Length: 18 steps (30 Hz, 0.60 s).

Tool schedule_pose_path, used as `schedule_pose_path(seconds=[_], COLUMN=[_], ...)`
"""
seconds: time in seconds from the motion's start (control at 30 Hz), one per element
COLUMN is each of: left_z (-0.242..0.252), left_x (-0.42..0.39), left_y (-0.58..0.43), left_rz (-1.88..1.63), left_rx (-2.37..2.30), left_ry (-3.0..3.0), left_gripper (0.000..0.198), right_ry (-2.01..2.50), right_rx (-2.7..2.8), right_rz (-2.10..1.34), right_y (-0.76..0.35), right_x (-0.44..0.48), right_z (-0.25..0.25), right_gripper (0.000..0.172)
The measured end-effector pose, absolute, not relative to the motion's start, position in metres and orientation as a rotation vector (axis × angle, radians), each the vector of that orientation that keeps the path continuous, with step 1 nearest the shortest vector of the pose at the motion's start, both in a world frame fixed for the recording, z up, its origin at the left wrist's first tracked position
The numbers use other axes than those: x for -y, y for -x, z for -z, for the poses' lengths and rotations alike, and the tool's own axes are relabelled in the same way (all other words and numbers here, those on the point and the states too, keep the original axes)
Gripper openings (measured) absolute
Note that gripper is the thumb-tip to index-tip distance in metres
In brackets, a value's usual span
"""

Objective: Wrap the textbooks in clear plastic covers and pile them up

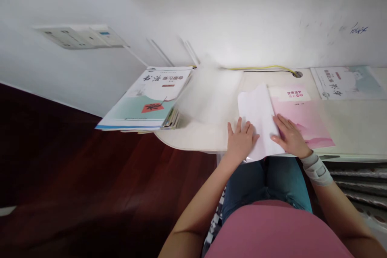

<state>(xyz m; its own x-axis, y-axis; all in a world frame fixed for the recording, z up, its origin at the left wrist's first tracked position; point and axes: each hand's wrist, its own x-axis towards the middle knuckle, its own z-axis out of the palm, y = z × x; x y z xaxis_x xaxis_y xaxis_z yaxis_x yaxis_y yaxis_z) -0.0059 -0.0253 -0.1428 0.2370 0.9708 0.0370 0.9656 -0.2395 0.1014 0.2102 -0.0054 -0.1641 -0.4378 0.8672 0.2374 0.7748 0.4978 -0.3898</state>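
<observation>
A pink book (305, 119) lies on the pale desk (211, 137) in front of me. A white sheet or cover flap (256, 117) is folded over the book's left side. My left hand (240, 139) rests flat on the sheet's lower left part, fingers spread. My right hand (290, 137) lies flat where the sheet meets the pink cover, fingers stretched out. A grey brace wraps my right wrist (317, 169).
A stack of books (148, 98) with a teal-and-white cover on top overhangs the desk's left end. Another booklet (347, 82) lies at the back right. A yellow cable (263, 67) runs along the wall to a hole in the desk. Dark wooden floor lies to the left.
</observation>
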Motion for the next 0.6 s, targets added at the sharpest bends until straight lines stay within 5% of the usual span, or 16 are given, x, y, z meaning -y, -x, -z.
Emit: schedule_pose_path(seconds=[0.6], left_z=[0.148], left_x=[0.018], left_y=[0.011], left_rz=[-0.036], left_rx=[-1.855], left_ry=[-2.385], left_gripper=[0.06], right_ry=[1.48], right_rx=[2.327], right_rz=[-0.179], right_y=[-0.214], right_x=[0.0], right_z=[0.168], right_gripper=[0.056])
